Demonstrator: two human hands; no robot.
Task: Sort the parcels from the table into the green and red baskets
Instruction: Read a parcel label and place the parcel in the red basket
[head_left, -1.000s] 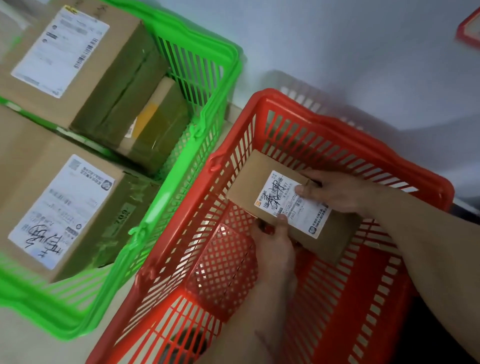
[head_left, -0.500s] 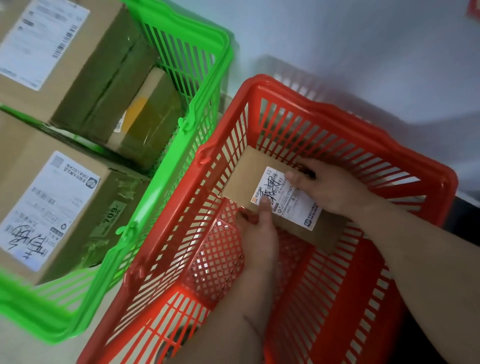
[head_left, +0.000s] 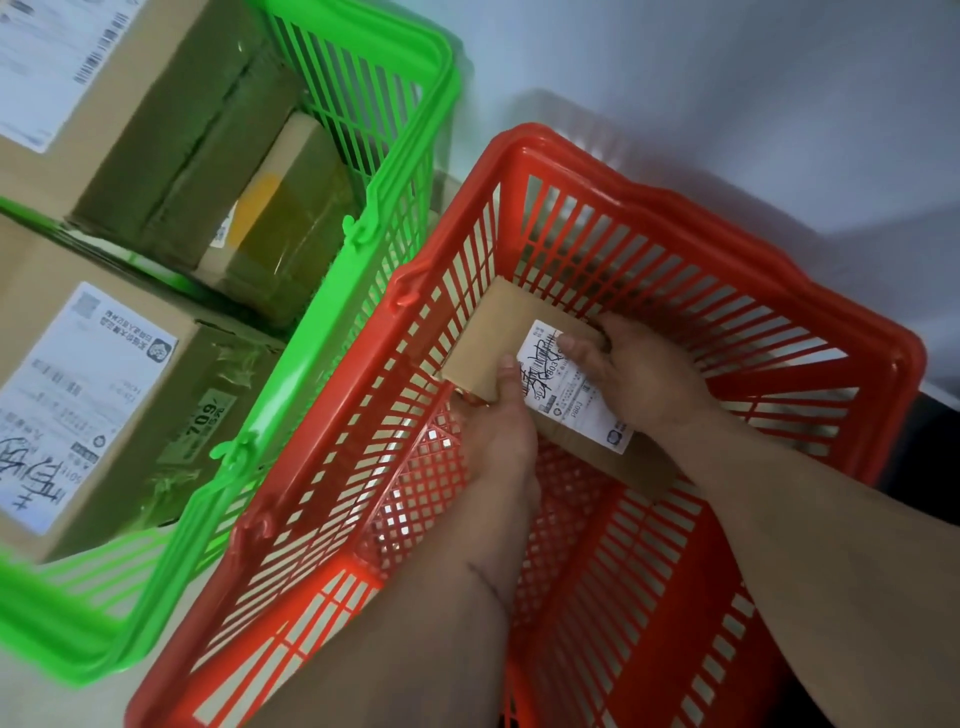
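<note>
A small flat cardboard parcel (head_left: 493, 338) with a white label sits low inside the red basket (head_left: 779, 291), near its far left corner. My left hand (head_left: 498, 431) holds its near edge, thumb on top of the label. My right hand (head_left: 634, 379) grips its far right side, fingers curled over the top. The green basket (head_left: 405, 156) stands to the left of the red one and holds three cardboard parcels: a large one (head_left: 104, 78) at the back, another large one (head_left: 93, 405) in front, and a smaller one (head_left: 291, 208) wedged lower by the basket wall.
The two baskets stand side by side, almost touching, against a pale wall (head_left: 727, 104). A strip of light floor (head_left: 67, 701) shows at the bottom left. Dark space lies beyond the red basket's right rim.
Both hands have carried the small parcel deeper into the red basket and toward its far left corner. The view has moved closer to the baskets.
</note>
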